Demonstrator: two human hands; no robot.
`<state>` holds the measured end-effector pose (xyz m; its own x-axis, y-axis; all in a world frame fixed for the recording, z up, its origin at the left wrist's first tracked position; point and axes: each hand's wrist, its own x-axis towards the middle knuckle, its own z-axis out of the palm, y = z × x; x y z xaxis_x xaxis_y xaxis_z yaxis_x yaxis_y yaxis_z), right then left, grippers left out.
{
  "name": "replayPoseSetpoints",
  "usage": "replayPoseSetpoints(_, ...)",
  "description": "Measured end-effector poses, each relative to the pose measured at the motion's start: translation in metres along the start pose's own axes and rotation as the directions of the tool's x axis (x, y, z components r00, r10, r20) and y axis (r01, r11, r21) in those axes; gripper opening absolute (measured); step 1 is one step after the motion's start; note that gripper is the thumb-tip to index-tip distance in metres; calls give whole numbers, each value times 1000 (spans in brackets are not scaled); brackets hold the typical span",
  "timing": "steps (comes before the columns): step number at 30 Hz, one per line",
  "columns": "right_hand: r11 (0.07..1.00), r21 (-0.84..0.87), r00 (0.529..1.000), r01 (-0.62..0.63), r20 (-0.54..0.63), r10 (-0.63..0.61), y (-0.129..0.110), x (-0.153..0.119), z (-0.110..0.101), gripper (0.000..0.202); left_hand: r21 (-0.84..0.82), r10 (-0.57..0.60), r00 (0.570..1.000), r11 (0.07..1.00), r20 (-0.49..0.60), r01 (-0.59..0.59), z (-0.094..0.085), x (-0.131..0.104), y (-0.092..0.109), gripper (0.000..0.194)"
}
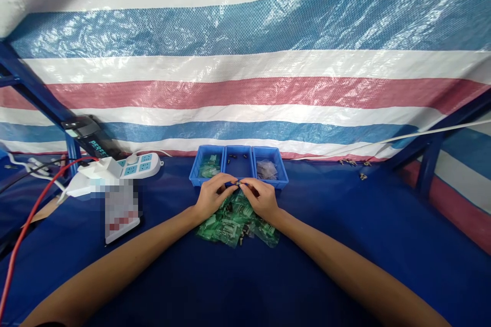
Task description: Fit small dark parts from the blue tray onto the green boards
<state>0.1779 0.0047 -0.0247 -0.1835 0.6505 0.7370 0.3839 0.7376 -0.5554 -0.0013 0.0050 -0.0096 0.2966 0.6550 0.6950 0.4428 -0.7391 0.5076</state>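
My left hand (212,196) and my right hand (264,199) meet fingertip to fingertip. Both pinch one small dark part (238,184); its kind is too small to tell. Beneath them spreads a heap of small green-tinted plastic packets (226,230), partly hidden by the hands. A few loose, dark, metallic-looking pieces (241,239) lie among the packets. Just beyond the hands are three joined blue bins. Green packets lie in the left bin (195,179), a few small dark pieces in the middle bin (238,167), and clear packets in the right bin (284,178).
On the blue table stand a white power strip (141,166), a dark bottle (92,135) and a blurred-out phone-like device (121,212) at left. A red cable (23,235) runs along the left. Several small brass-coloured pieces (362,177) lie at back right. Striped sheeting (245,92) hangs behind.
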Motion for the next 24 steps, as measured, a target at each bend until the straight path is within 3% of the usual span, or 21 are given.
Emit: replayPoseSetpoints(24,1000,-4,1000,-19,12,19,-1,1,-1,19,-17,2,1000,1000,1,-2,0,1,0,18)
